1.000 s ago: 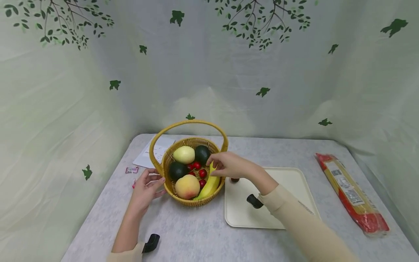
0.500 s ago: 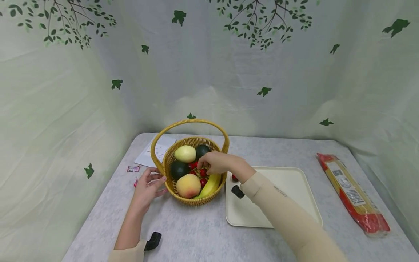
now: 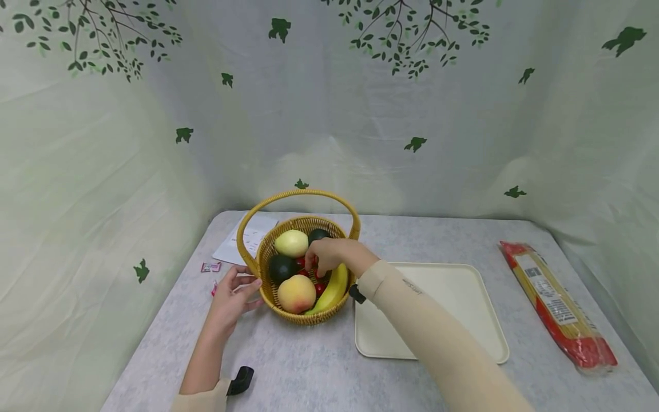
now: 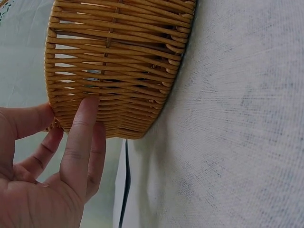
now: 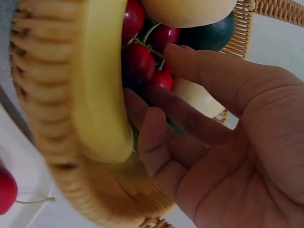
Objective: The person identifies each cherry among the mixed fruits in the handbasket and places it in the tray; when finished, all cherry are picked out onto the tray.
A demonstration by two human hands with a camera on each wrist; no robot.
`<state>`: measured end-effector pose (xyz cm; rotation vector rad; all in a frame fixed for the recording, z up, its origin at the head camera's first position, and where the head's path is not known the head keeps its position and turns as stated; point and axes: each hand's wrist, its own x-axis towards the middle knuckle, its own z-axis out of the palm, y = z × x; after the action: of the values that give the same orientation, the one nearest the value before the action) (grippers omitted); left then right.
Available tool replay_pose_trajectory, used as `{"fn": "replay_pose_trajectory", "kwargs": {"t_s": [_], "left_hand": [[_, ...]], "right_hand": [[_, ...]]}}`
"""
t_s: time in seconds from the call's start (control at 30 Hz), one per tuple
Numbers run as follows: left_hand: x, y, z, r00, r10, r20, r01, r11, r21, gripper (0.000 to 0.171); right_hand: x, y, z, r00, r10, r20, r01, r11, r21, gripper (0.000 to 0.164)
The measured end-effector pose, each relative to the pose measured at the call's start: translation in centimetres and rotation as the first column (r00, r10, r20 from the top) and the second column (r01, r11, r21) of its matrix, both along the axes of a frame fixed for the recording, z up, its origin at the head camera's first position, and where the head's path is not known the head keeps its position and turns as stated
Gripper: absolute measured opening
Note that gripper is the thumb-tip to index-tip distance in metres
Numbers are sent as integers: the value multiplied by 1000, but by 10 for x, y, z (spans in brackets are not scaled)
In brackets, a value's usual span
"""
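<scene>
A wicker basket (image 3: 298,320) with a tall handle holds fruit: a yellow banana (image 3: 336,289), a peach (image 3: 297,294), a pale yellow fruit (image 3: 292,244), dark green avocado-like fruits (image 3: 282,268) and several red cherries (image 5: 137,62). My left hand (image 3: 234,294) holds the basket's left side, thumb at the rim and fingertips against the outer weave. Inside the basket, my right hand (image 3: 332,254) reaches over the banana to the cherries. In the right wrist view its thumb and fingers stand apart around the cherries, with some fingertips hidden.
Right of the basket lies a cream tray (image 3: 443,320), with a stemmed cherry (image 5: 6,190) on it. A red and yellow noodle packet (image 3: 558,306) is at the far right. Paper (image 3: 231,247) and small pink wrapped candies (image 3: 210,267) lie at the left.
My right hand has moved left and down from the banana to the cherries. Its forearm now hides the tray's cherry in the head view. The left hand stays at the basket.
</scene>
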<state>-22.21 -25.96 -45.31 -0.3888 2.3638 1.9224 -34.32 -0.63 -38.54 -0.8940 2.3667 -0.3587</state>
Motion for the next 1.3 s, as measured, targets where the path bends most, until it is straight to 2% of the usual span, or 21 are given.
{"fn": "replay_pose_trajectory", "kwargs": {"t_s": [0.27, 0.53, 0.63, 0.9, 1.3], "left_hand": [[-1, -2, -2, 1000, -2, 2, 2, 1000, 3, 39], [-1, -2, -2, 1000, -5, -9, 5, 1000, 8, 38], [0, -2, -2, 1000, 1, -7, 0, 1000, 6, 37], [-1, -1, -2, 1000, 13, -6, -13, 1000, 6, 35], [0, -1, -2, 1000, 10, 0, -10, 1000, 10, 35]], "right_hand": [[-2, -6, 1, 1000, -15, 25, 13, 998, 65, 26], [-13, -9, -7, 984, -60, 170, 57, 998, 24, 18], [-14, -10, -9, 980, -56, 190, 56, 998, 7, 19], [-12, -14, -6, 978, -68, 199, 67, 998, 12, 24], [-9, -16, -8, 981, -51, 186, 51, 999, 3, 20]]}}
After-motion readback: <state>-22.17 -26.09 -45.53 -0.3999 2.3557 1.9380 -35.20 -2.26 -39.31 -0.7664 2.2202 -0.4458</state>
